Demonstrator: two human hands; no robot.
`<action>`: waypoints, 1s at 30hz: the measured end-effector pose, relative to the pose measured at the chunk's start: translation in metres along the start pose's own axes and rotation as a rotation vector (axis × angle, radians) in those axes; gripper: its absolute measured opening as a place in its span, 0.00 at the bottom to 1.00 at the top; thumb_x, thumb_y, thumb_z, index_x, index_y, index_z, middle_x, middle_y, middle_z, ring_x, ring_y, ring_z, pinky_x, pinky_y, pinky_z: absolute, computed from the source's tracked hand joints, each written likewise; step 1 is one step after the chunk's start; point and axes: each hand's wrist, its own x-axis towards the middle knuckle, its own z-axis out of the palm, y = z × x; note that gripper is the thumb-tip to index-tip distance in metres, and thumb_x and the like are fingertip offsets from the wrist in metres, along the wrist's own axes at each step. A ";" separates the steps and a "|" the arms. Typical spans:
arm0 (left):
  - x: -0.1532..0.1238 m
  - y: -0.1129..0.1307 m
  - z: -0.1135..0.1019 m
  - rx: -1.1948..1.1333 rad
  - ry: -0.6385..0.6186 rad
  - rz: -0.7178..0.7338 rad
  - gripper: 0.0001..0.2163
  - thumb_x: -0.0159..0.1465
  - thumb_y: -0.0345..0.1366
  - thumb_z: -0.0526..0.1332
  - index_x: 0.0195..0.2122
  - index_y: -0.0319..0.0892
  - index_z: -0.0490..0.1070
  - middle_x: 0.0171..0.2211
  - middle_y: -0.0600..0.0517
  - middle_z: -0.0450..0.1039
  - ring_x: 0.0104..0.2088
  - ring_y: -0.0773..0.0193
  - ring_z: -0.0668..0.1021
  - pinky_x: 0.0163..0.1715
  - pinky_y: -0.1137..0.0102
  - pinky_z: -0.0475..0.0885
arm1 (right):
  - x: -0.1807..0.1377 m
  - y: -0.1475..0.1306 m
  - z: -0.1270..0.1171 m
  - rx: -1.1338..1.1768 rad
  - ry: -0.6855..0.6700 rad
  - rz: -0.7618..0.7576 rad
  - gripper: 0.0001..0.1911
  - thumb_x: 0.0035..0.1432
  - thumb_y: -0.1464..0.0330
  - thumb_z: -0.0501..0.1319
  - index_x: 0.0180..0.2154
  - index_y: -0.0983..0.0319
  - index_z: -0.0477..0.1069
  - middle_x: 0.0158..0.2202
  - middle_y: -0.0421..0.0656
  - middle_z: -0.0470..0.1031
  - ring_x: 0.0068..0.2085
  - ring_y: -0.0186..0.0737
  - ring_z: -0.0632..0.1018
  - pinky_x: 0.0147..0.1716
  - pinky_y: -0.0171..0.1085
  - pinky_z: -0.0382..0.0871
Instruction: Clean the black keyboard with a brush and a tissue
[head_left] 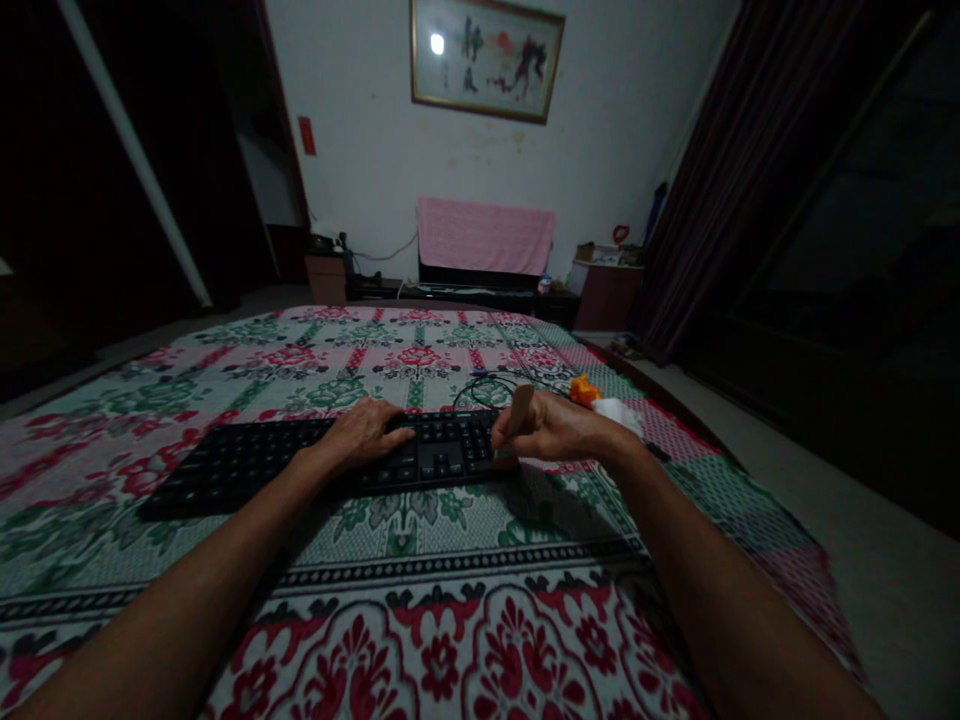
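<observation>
A black keyboard (255, 457) lies flat, slightly slanted, on the patterned cloth. Across its middle rests my left hand (365, 430), palm down, with the thumb apart from the fingers. My right hand (551, 425) is closed around the flat wooden handle of a brush (519, 408). The handle's wide end points up, and its reddish-brown lower end is at the keyboard's right edge, by the number pad. Bristles cannot be made out in the dim light.
A black cable (480, 380) loops behind the keyboard. Beyond my right hand lie a crumpled orange cloth (583, 389) and a white cloth or tissue (619, 414). The patterned cloth (420, 560) covers the whole surface. A pink towel (486, 235) drapes a screen by the wall.
</observation>
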 end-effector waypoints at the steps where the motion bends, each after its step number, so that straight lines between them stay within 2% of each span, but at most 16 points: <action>1: 0.000 -0.001 0.001 -0.004 -0.001 -0.001 0.22 0.61 0.51 0.48 0.46 0.43 0.71 0.43 0.46 0.74 0.45 0.54 0.73 0.46 0.64 0.65 | 0.001 -0.002 0.001 0.000 0.010 -0.016 0.11 0.44 0.78 0.57 0.31 0.64 0.75 0.28 0.38 0.76 0.27 0.31 0.74 0.25 0.29 0.64; 5: 0.001 -0.002 0.002 -0.023 0.006 0.002 0.23 0.61 0.51 0.49 0.47 0.42 0.71 0.44 0.45 0.74 0.46 0.53 0.72 0.46 0.63 0.65 | 0.007 -0.007 0.011 -0.002 -0.058 -0.016 0.10 0.45 0.77 0.57 0.31 0.65 0.75 0.28 0.39 0.76 0.25 0.29 0.71 0.21 0.28 0.60; 8: 0.001 -0.002 0.001 -0.025 -0.001 0.017 0.21 0.61 0.50 0.49 0.43 0.42 0.72 0.42 0.45 0.75 0.43 0.54 0.73 0.44 0.64 0.65 | 0.009 -0.003 0.016 -0.039 -0.080 0.006 0.09 0.45 0.77 0.57 0.30 0.65 0.74 0.26 0.38 0.75 0.24 0.29 0.70 0.22 0.27 0.59; 12: 0.001 -0.002 0.001 -0.037 0.001 0.020 0.19 0.61 0.50 0.50 0.40 0.43 0.73 0.38 0.47 0.75 0.41 0.55 0.74 0.42 0.65 0.65 | 0.005 0.001 0.010 -0.104 -0.085 0.052 0.09 0.45 0.77 0.57 0.30 0.64 0.74 0.24 0.36 0.73 0.25 0.29 0.71 0.22 0.27 0.60; 16: 0.002 -0.005 0.004 -0.034 0.007 0.027 0.20 0.61 0.51 0.50 0.42 0.43 0.73 0.40 0.46 0.75 0.43 0.54 0.74 0.44 0.63 0.65 | -0.003 -0.003 -0.002 -0.204 -0.096 0.171 0.10 0.44 0.77 0.56 0.28 0.63 0.73 0.22 0.37 0.72 0.23 0.30 0.70 0.21 0.28 0.59; 18: 0.002 -0.005 0.005 -0.038 0.018 0.032 0.21 0.61 0.51 0.50 0.43 0.43 0.73 0.42 0.45 0.75 0.44 0.53 0.73 0.46 0.63 0.64 | -0.004 -0.001 -0.006 -0.219 -0.010 0.180 0.09 0.45 0.77 0.56 0.29 0.64 0.73 0.23 0.38 0.72 0.24 0.31 0.70 0.21 0.29 0.60; 21: 0.001 -0.005 0.004 -0.031 0.025 0.030 0.21 0.61 0.51 0.49 0.44 0.42 0.72 0.42 0.45 0.74 0.45 0.53 0.73 0.46 0.63 0.64 | -0.001 0.009 -0.007 -0.159 0.190 0.080 0.08 0.50 0.74 0.57 0.33 0.64 0.72 0.27 0.40 0.74 0.29 0.33 0.73 0.27 0.30 0.64; 25: 0.000 -0.003 0.001 -0.042 0.024 0.030 0.21 0.61 0.51 0.50 0.42 0.42 0.73 0.41 0.45 0.75 0.43 0.54 0.74 0.43 0.64 0.66 | 0.008 0.022 0.000 -0.017 0.305 -0.021 0.06 0.52 0.69 0.59 0.34 0.62 0.72 0.31 0.41 0.75 0.34 0.36 0.75 0.33 0.34 0.67; 30: 0.001 -0.005 -0.003 -0.105 0.006 0.049 0.18 0.61 0.47 0.51 0.42 0.44 0.74 0.38 0.48 0.76 0.40 0.58 0.75 0.41 0.68 0.66 | 0.019 0.023 0.017 0.229 0.412 -0.102 0.08 0.51 0.68 0.60 0.35 0.62 0.71 0.33 0.41 0.75 0.36 0.37 0.76 0.37 0.38 0.69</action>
